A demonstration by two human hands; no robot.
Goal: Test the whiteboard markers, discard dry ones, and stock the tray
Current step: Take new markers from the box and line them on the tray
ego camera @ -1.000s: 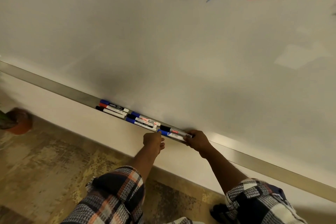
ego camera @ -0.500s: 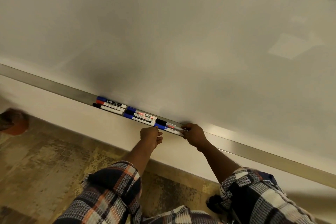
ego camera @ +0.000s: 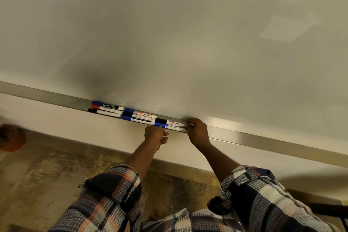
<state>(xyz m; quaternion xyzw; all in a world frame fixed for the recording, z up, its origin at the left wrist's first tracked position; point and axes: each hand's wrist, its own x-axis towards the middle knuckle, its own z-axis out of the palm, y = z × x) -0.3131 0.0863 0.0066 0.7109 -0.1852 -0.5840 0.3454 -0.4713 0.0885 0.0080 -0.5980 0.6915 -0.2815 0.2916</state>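
Your right hand (ego camera: pixel 197 130) pinches the end markers (ego camera: pixel 174 126) lying in the tray (ego camera: pixel 263 141); your left hand (ego camera: pixel 155 135) curls just below, its hold unclear. Push sideways too hard and the front ones could roll off.

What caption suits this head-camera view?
Left hand and right hand bracket capped markers in the whiteboard tray.

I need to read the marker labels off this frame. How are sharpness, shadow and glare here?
Head view: the markers in the tray are fairly sharp, "camlin" legible; a soft shadow darkens the whiteboard just above them and a pale reflection lies upper right; at the view's left edge the orange pot is smeared.
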